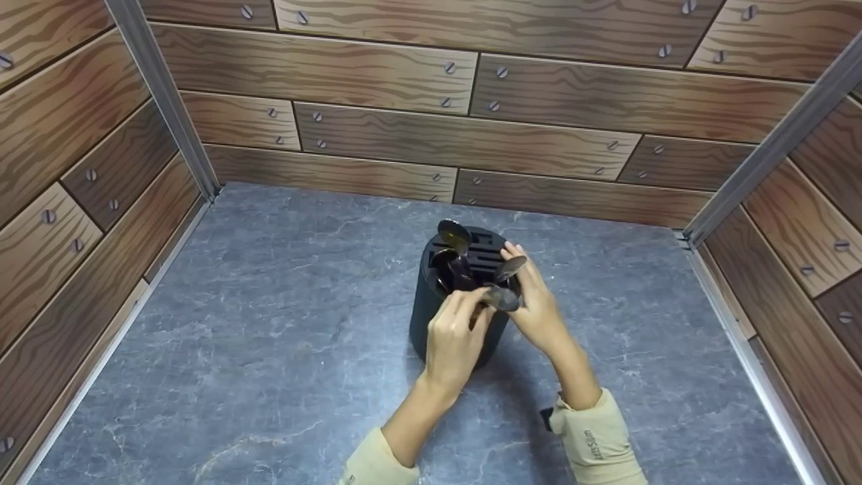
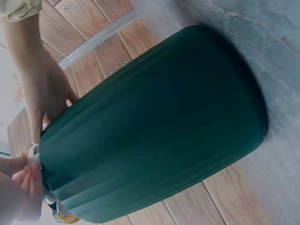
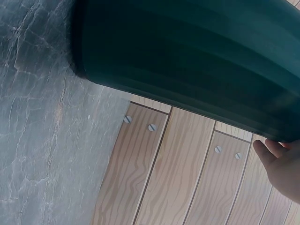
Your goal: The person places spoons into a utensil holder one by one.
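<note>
A tall dark green utensil holder (image 1: pixel 424 323) with a slotted black top stands upright in the head view. Several shiny spoons stick up out of it: one spoon (image 1: pixel 454 234) rises at the back left, another spoon (image 1: pixel 512 267) at the right. My left hand (image 1: pixel 454 333) is at the front rim and pinches a spoon (image 1: pixel 504 298), its bowl pointing right. Against the holder's right side rests my right hand (image 1: pixel 539 313), fingers stretched along the upper edge. From the right wrist, fingertips (image 3: pixel 265 152) touch the holder's wall. The pinched spoon's handle is mostly hidden by the left hand.
The holder stands on a grey marble-patterned tabletop (image 1: pixel 269 323). Wood-plank-patterned panels (image 1: pixel 377 74) rise at the back and both sides, with metal corner posts (image 1: pixel 168 94) between them.
</note>
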Motion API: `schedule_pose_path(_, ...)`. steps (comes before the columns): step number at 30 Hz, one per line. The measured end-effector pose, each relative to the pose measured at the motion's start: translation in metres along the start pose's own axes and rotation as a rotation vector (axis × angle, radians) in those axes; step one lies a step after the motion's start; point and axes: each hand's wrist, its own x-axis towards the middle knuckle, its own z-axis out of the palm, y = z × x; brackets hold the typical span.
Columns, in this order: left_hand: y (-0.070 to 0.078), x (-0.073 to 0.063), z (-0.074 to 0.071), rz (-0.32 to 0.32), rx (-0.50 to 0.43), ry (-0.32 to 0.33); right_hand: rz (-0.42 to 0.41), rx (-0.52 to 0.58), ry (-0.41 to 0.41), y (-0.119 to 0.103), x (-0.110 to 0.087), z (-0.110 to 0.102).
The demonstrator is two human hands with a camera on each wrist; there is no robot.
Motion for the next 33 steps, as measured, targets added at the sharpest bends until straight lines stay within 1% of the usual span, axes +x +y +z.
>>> schedule_pose_path(4, -0.002, -0.005, 0.003, -0.027, -0.006, 0.033, -0.005, 0.008, -0.007, 0.000, 0.000, 0.000)
schedule_pose_path(6, -0.005, -0.007, 0.004, -0.012, 0.001, 0.047, -0.008, 0.025, -0.006, 0.000, 0.001, 0.000)
schedule_pose_path(8, -0.006, -0.009, 0.003, 0.004, 0.028, 0.051, -0.017, 0.035, -0.004, 0.000, 0.001, 0.000)
schedule_pose_path(10, -0.007, -0.009, 0.002, 0.020, 0.082, 0.048, -0.021, 0.035, 0.003, 0.001, 0.001, 0.000)
schedule_pose_path(13, -0.004, -0.007, 0.000, 0.042, 0.201, 0.049, -0.025, 0.007, 0.012, 0.001, 0.002, 0.001)
schedule_pose_path(15, -0.003, -0.005, 0.001, 0.068, 0.273, 0.060, -0.018, -0.014, 0.014, 0.001, 0.002, 0.002)
schedule_pose_path(18, -0.002, -0.001, 0.001, 0.108, 0.339, 0.074, -0.013, -0.024, 0.011, 0.001, 0.002, 0.002)
schedule_pose_path(21, -0.002, 0.003, 0.002, 0.118, 0.353, 0.067, -0.007, -0.008, 0.014, 0.001, 0.003, 0.001)
schedule_pose_path(26, -0.003, 0.007, 0.000, 0.112, 0.330, 0.079, -0.008, 0.023, 0.001, 0.001, 0.002, 0.000)
schedule_pose_path(29, -0.002, 0.011, -0.002, 0.084, 0.331, 0.078, 0.001, 0.023, -0.005, 0.000, 0.000, 0.000)
schedule_pose_path(33, 0.000, 0.022, -0.005, 0.052, 0.341, 0.061, 0.018, 0.020, -0.009, 0.000, -0.001, 0.001)
